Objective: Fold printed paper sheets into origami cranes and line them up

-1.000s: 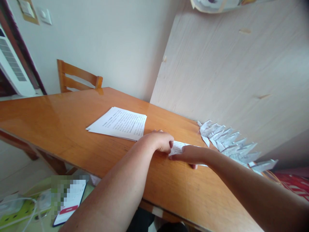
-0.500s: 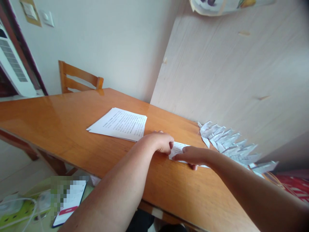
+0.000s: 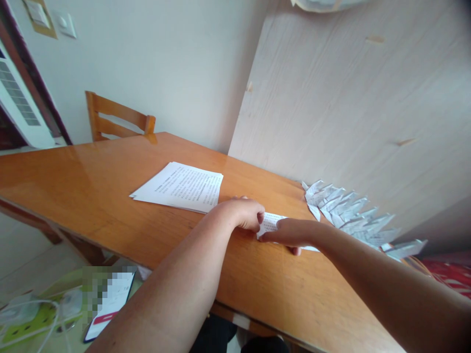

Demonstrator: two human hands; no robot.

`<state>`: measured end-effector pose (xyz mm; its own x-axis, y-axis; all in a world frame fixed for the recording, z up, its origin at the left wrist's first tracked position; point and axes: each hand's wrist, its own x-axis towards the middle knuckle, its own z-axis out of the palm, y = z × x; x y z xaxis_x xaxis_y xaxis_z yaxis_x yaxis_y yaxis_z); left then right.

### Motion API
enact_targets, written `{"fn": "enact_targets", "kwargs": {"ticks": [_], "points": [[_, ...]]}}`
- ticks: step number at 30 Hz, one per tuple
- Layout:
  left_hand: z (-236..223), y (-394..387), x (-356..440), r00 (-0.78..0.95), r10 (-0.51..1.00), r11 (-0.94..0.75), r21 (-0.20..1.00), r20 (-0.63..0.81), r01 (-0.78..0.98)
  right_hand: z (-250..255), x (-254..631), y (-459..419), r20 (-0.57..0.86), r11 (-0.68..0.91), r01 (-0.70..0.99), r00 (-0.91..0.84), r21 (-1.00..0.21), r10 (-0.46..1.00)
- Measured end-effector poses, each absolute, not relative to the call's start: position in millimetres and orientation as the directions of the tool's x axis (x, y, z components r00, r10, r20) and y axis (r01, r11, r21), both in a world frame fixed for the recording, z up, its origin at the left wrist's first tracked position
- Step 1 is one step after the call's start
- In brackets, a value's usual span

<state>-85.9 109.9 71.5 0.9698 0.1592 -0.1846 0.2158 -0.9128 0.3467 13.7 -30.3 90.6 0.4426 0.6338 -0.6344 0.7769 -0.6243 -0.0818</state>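
A narrow folded sheet of printed paper lies on the wooden table in front of me. My left hand is closed at its left end, fingers curled, the fingertips partly hidden. Across the middle of the strip rests my right hand, its fingers reaching left over the print and one digit showing at the near edge. It covers much of the paper. Just beyond my left wrist is a stack of printed sheets.
Folded paper pieces stand in an overlapping row by the board wall at right. A wooden chair is behind the table. Lower left, a phone and a green power strip with white cables lie below table height.
The view has shifted slightly. Both hands stay on the folded paper in nearly the same pose, with the right fingers slightly nearer its left end.
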Motion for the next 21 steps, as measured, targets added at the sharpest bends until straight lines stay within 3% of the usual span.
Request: {"fn": "enact_targets", "kwargs": {"ticks": [21], "points": [[70.4, 109.7, -85.3, 0.976, 0.146, -0.922, 0.334, -0.163, 0.194, 78.6, 33.1, -46.1, -0.598, -0.673, 0.708, 0.45, -0.213, 0.663]]}}
